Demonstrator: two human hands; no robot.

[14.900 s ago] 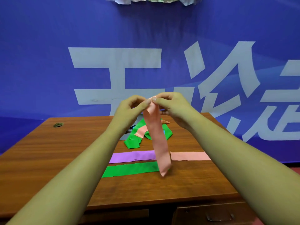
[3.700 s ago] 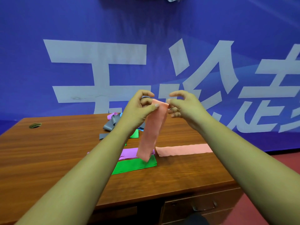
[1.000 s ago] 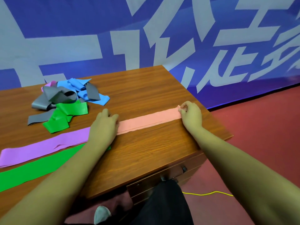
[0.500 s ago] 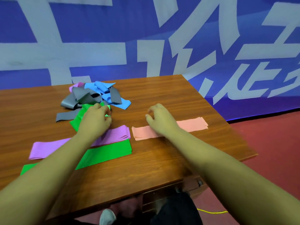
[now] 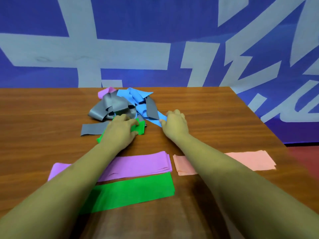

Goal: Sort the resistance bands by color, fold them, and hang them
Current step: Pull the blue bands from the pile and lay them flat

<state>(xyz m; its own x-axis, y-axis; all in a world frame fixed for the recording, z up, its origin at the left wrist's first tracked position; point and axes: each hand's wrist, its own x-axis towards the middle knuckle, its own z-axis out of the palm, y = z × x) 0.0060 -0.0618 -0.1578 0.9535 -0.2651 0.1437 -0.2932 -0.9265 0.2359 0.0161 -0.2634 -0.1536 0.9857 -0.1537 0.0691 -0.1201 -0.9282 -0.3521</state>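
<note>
A loose pile lies at the middle of the wooden table [image 5: 215,109]: grey bands [image 5: 112,106], blue bands [image 5: 136,97], a bit of purple and a crumpled green band [image 5: 141,127]. My left hand [image 5: 120,131] grips that green band at the pile's near edge. My right hand [image 5: 174,124], fingers curled, pinches the near end of a blue band [image 5: 155,121]. Nearer to me lie a folded purple band [image 5: 138,163], a flat green band [image 5: 134,188] and a folded pink band [image 5: 250,159], partly hidden by my forearms.
A flat grey strip [image 5: 93,129] lies left of my left hand. A blue banner with large white characters [image 5: 155,40] hangs right behind the table. The table's right edge drops to a red floor [image 5: 307,157].
Both hands have left the purple and pink bands and reached forward into the pile. The left took hold of the green band, the right went to the blue one.
</note>
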